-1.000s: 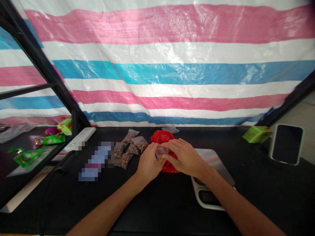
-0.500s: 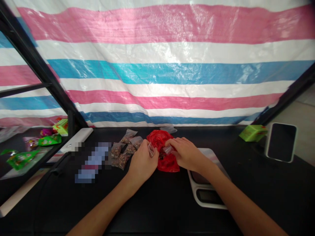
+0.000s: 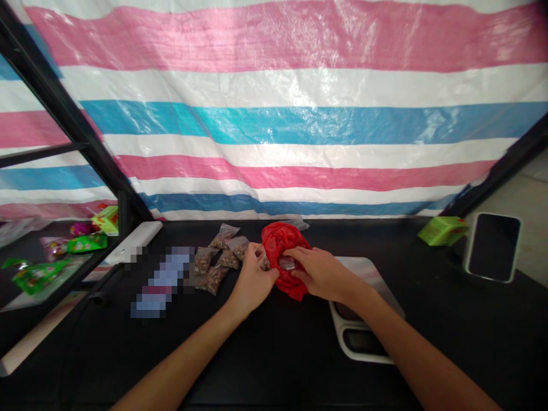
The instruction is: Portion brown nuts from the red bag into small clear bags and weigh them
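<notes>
Resting at table ctr, the red plastic bag (image 3: 286,242) is crumpled and glossy, w/ its mouth gathered toward the hands; contents hidden. L hand (image 3: 252,279) pinches one edge of a small clear pouch (image 3: 286,263) btw thumb and fingers. R hand (image 3: 322,273) pinches the opposite edge w/ fingertips, pouch held against the red bag's front. Pouch fill: cannot tell. Just left of L hand, filled clear pouches (image 3: 216,262) lie clustered on the black table (image 3: 274,354), each w/ brown granular contents. White scale (image 3: 359,342) sits beneath R forearm.
</notes>
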Available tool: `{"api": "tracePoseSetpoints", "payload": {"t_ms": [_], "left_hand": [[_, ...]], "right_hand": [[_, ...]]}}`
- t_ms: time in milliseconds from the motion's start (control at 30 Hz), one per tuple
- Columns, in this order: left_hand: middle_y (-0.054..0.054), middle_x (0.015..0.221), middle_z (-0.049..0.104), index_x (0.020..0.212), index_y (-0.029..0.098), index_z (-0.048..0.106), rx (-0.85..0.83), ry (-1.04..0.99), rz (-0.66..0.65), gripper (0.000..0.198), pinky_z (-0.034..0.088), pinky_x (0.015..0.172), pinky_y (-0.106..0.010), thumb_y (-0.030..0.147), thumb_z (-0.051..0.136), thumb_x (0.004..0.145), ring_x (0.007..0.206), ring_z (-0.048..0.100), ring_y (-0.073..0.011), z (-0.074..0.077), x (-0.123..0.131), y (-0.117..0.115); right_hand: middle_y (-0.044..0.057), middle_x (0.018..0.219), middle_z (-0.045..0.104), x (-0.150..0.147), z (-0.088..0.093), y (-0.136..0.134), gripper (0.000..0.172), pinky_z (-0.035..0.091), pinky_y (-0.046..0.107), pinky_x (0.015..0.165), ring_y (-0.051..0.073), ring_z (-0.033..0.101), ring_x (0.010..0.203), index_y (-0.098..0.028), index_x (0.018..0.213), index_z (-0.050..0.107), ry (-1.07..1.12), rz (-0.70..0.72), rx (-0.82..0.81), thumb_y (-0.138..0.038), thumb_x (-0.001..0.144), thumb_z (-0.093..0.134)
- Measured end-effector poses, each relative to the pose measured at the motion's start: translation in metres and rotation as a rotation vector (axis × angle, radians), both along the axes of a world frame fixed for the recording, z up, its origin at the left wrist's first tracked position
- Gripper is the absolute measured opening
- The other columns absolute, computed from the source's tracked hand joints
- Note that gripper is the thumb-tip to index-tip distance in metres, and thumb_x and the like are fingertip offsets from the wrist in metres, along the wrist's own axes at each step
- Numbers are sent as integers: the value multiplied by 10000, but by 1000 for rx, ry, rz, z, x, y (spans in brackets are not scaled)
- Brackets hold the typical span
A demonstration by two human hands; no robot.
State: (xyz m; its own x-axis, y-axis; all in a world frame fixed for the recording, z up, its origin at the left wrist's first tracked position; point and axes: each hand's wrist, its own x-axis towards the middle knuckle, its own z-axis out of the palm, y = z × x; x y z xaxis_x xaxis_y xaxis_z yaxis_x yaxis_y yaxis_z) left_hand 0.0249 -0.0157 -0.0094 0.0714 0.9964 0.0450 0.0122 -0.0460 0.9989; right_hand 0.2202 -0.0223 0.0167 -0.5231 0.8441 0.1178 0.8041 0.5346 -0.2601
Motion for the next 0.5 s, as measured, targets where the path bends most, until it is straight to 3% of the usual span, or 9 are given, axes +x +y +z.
{"api": "tracePoseSetpoints", "payload": {"t_ms": [100,233,500], "left_hand": [[65,772,569,947,223,441,-78,-29,-37,392,421,584,-208,47,588,629,629,534,-99,3,-1,2],[75,727,538,882,216,460,-53,-25,-31,338,402,575,-189,60,609,623,617,507,-82,2,0,3],[29,807,603,897,220,474,-174,-246,-83,283,491,646,-257,180,624,661,663,593,-125,11,1,1]], "right_hand": [[61,1232,660,-2,1,-1,295,408,316,811,214,652,959,-237,1223,620,-7,-4,18,-209,930,595],[44,1184,678,-2,3,-1,293,392,317,835,203,647,958,-230,1165,629,27,-18,25,-143,886,615],[19,1041,740,-4,5,-2,258,348,346,875,229,671,929,-240,1135,580,38,-86,-2,-163,892,619]]}}
